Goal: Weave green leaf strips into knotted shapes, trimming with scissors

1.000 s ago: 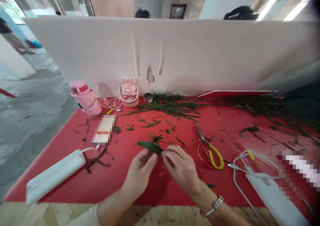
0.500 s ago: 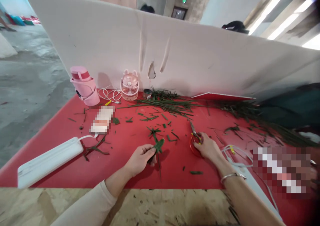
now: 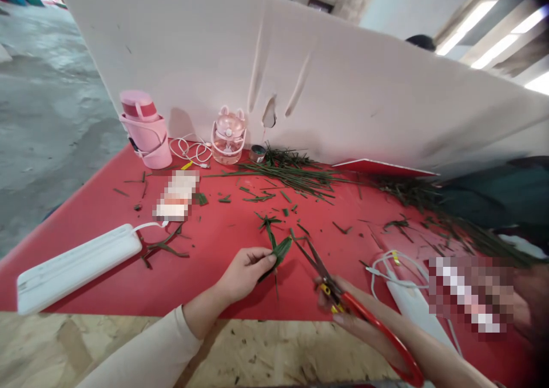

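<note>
My left hand (image 3: 247, 271) is closed, thumb and fingers pinching a folded green leaf strip (image 3: 281, 251) just above the red table. Thin stem-like ends hang below the pinch, and a small star-shaped leaf piece (image 3: 268, 221) is at its far side. My right hand (image 3: 347, 314) holds red-handled scissors (image 3: 328, 285) with yellow parts near the pivot. The blades are apart and point up and left, with their tips close to the leaf in my left hand. One large red handle loop reaches back toward my wrist; the scissors partly hide my right fingers.
Leaf scraps (image 3: 257, 196) litter the red table (image 3: 206, 285). A bundle of long green leaves (image 3: 295, 176) lies by the white partition (image 3: 193, 51). At left are a pink bottle (image 3: 150, 134), a clear pink bottle (image 3: 229, 139) and a white power bank (image 3: 77, 271). Another person's hand shows at right.
My right hand has lifted the scissors off the table and brought them left, their blades now spread beside the leaf. My left hand still pinches the leaf. The view has shifted slightly.
</note>
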A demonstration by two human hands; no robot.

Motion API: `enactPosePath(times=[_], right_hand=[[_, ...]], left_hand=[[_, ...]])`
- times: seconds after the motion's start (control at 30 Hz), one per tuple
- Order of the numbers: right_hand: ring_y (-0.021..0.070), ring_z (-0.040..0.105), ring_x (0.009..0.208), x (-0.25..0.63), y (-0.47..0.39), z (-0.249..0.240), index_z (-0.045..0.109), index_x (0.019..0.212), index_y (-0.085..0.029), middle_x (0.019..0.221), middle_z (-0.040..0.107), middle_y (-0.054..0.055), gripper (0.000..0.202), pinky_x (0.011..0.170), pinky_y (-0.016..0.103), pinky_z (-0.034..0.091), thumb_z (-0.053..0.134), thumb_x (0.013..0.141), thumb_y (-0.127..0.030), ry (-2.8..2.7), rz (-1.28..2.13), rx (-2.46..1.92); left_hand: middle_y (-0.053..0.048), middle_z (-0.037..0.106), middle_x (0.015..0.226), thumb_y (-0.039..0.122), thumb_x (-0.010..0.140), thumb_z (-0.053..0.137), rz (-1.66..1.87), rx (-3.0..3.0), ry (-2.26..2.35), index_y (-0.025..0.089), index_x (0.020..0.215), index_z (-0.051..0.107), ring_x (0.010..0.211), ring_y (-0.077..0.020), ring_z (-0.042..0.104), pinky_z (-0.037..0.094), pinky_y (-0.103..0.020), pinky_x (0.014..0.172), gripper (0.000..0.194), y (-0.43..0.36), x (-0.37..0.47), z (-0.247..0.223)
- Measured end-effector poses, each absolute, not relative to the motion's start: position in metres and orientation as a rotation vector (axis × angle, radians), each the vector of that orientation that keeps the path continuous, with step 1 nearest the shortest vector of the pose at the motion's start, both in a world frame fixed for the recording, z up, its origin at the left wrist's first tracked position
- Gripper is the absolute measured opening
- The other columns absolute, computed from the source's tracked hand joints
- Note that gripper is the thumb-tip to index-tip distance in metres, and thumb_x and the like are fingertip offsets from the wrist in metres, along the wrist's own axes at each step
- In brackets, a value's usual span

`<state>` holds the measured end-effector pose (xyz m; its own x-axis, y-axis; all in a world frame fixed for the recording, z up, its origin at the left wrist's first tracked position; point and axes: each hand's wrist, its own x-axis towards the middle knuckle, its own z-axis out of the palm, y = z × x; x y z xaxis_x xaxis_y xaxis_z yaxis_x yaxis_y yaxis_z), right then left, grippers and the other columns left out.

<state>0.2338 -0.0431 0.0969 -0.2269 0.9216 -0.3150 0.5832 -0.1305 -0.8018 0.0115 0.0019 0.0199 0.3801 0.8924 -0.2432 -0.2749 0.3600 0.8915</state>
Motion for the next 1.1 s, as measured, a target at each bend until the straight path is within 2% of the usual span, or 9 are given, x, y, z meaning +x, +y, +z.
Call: enactPosePath(times=[0.1, 0.2, 0.33, 0.37, 0.5, 0.67, 0.93, 1.03, 1.1], right_hand=[[0.0203, 0.062, 0.071, 0.222, -0.047, 0.105, 0.063, 0.093, -0.027, 0.086, 0.066, 0.008, 0.026, 0.060, 0.029, 0.053, 0.057, 0.071, -0.039, -1.869, 1.403, -1.617], [0.0245, 0.062, 0.083, 0.217, -0.049, 0.109, 0.065, 0.092, -0.026, 0.092, 0.067, 0.006, 0.027, 0.063, 0.032, 0.054, 0.055, 0.072, -0.040, -1.931, 1.192, -1.601], [0.0226, 0.063, 0.061, 0.231, -0.034, 0.091, 0.067, 0.077, -0.020, 0.067, 0.066, 0.002, 0.025, 0.050, 0.030, 0.051, 0.055, 0.073, -0.042, -1.944, 1.122, -1.658], [0.0221, 0.064, 0.065, 0.239, -0.026, 0.083, 0.066, 0.087, -0.018, 0.073, 0.067, 0.003, 0.027, 0.054, 0.030, 0.052, 0.054, 0.074, -0.039, -1.925, 1.065, -1.706], [0.0232, 0.064, 0.076, 0.286, 0.015, 0.052, 0.050, 0.117, -0.016, 0.087, 0.067, 0.007, 0.050, 0.065, 0.034, 0.053, 0.057, 0.071, -0.034, -1.891, 0.321, -1.989], [0.0277, 0.061, 0.095, 0.295, 0.042, 0.036, 0.052, 0.115, -0.012, 0.110, 0.061, 0.017, 0.039, 0.081, 0.042, 0.048, 0.041, 0.079, -0.020, -2.172, -0.007, -2.034], [0.0199, 0.056, 0.099, 0.207, 0.046, 0.043, 0.053, 0.113, -0.020, 0.106, 0.062, 0.008, 0.032, 0.088, 0.035, 0.045, 0.043, 0.083, -0.023, -2.205, 0.157, -1.365], [0.0237, 0.054, 0.103, 0.225, 0.059, 0.037, 0.053, 0.114, -0.016, 0.109, 0.059, 0.013, 0.035, 0.090, 0.040, 0.043, 0.043, 0.082, -0.024, -2.051, 0.063, -1.570], [0.0324, 0.051, 0.106, 0.249, 0.069, 0.025, 0.051, 0.117, -0.010, 0.113, 0.055, 0.021, 0.041, 0.087, 0.050, 0.041, 0.043, 0.081, -0.030, -1.839, -0.030, -1.968]], left_hand=[[0.002, 0.048, 0.055, 0.044, 0.072, 0.057, 0.865, 0.976, 0.823, 0.011, 0.067, 0.063, 0.053, -0.0067, 0.036, 0.027, -0.020, 0.052, 0.034, -0.001, 0.011, 0.023], [0.003, 0.044, 0.052, 0.041, 0.075, 0.054, 0.840, 1.093, 0.802, 0.011, 0.061, 0.061, 0.052, -0.0067, 0.035, 0.026, -0.021, 0.051, 0.034, -0.004, 0.010, 0.024], [0.002, 0.047, 0.051, 0.040, 0.074, 0.056, 0.858, 1.039, 0.852, 0.011, 0.062, 0.063, 0.050, -0.0064, 0.036, 0.027, -0.020, 0.049, 0.032, -0.002, 0.011, 0.022], [0.002, 0.050, 0.052, 0.040, 0.073, 0.058, 0.879, 0.985, 0.870, 0.012, 0.064, 0.064, 0.050, -0.0065, 0.038, 0.028, -0.020, 0.050, 0.030, -0.001, 0.011, 0.021], [0.000, 0.062, 0.064, 0.039, 0.067, 0.064, 1.070, 0.681, 0.937, 0.015, 0.075, 0.069, 0.057, -0.0085, 0.050, 0.037, -0.019, 0.055, 0.026, 0.005, 0.012, 0.018], [0.002, 0.062, 0.062, 0.037, 0.062, 0.069, 1.230, 0.537, 1.003, 0.015, 0.075, 0.067, 0.053, -0.0078, 0.051, 0.040, -0.019, 0.051, 0.025, 0.014, 0.009, 0.009], [0.003, 0.056, 0.054, 0.041, 0.063, 0.068, 1.079, 0.626, 1.011, 0.015, 0.069, 0.059, 0.044, -0.0066, 0.049, 0.039, -0.018, 0.044, 0.028, 0.022, 0.003, 0.004], [0.003, 0.055, 0.054, 0.039, 0.064, 0.068, 1.040, 0.723, 0.978, 0.014, 0.069, 0.059, 0.046, -0.0064, 0.049, 0.039, -0.018, 0.046, 0.027, 0.024, -0.001, 0.004], [0.003, 0.056, 0.057, 0.037, 0.064, 0.068, 1.057, 0.753, 0.952, 0.013, 0.071, 0.060, 0.048, -0.0063, 0.049, 0.041, -0.018, 0.048, 0.026, 0.023, -0.003, 0.001]])
